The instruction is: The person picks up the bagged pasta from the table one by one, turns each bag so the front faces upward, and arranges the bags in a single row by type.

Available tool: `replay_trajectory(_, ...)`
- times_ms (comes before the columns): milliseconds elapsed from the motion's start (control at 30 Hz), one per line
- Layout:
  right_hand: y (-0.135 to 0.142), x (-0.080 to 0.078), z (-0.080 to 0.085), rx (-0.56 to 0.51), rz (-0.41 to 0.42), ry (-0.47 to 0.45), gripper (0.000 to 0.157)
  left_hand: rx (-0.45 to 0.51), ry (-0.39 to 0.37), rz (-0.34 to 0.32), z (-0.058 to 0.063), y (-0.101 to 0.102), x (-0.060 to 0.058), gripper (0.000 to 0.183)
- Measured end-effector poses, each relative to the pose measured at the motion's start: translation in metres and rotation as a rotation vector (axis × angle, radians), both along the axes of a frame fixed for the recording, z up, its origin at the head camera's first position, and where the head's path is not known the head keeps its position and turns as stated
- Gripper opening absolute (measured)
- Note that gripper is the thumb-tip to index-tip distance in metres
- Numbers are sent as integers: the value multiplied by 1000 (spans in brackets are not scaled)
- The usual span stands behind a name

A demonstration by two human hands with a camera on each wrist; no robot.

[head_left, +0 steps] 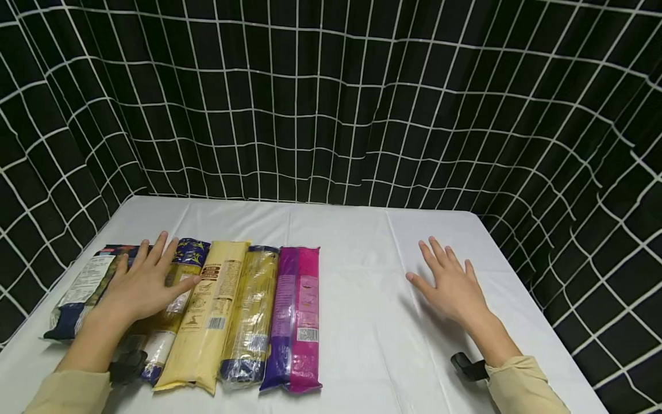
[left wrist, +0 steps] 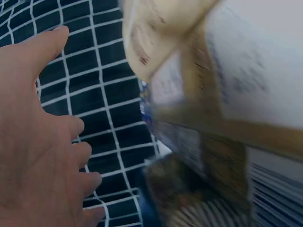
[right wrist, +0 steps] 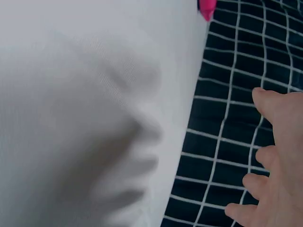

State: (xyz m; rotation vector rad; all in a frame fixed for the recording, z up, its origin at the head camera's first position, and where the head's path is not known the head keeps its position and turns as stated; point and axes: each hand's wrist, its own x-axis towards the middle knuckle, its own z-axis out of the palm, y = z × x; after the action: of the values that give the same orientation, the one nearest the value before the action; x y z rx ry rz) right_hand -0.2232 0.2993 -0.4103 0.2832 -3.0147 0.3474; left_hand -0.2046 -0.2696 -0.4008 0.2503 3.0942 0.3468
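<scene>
Several long packets lie side by side on the left of the table. My left hand (head_left: 142, 287), fingers spread, is over the two leftmost: a dark packet with a white label (head_left: 90, 279) and a blue-and-yellow pack (head_left: 192, 253) of what look like long noodles. To their right come a cream packet (head_left: 212, 310), a clear pack of yellow strands (head_left: 254, 305) and a purple-and-pink packet (head_left: 295, 316). In the left wrist view the hand holds nothing; the packets (left wrist: 189, 99) look blurred. Farther right, my right hand (head_left: 455, 287) hovers above the cloth, fingers apart, its shadow beneath.
A white cloth (head_left: 362, 322) with faint creases covers the table. Black curtain with a white grid (head_left: 331, 103) encloses the back and both sides. Dark wrist mounts (head_left: 468, 368) sit by both sleeves. The table's back corners are rounded.
</scene>
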Motion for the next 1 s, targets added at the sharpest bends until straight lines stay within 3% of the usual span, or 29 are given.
replay_trajectory(233, -18, 10, 3, -78, 41, 42, 83, 10, 31, -39, 15, 21, 0, 104)
replay_trajectory(500, -57, 27, 1, -219, 117, 33, 80, 37, 62, -162, 32, 50, -18, 98)
replay_trajectory(667, -80, 36, -1, -331, 173, 13, 76, 55, 86, -288, 37, 75, -44, 90)
replay_trajectory(800, -100, 44, -4, -437, 217, -68, 73, 74, 94, -379, 40, 98, -65, 84)
replay_trajectory(1000, -125, 57, -11, -541, 257, -222, 72, 136, 42, -423, 31, 129, -91, 70)
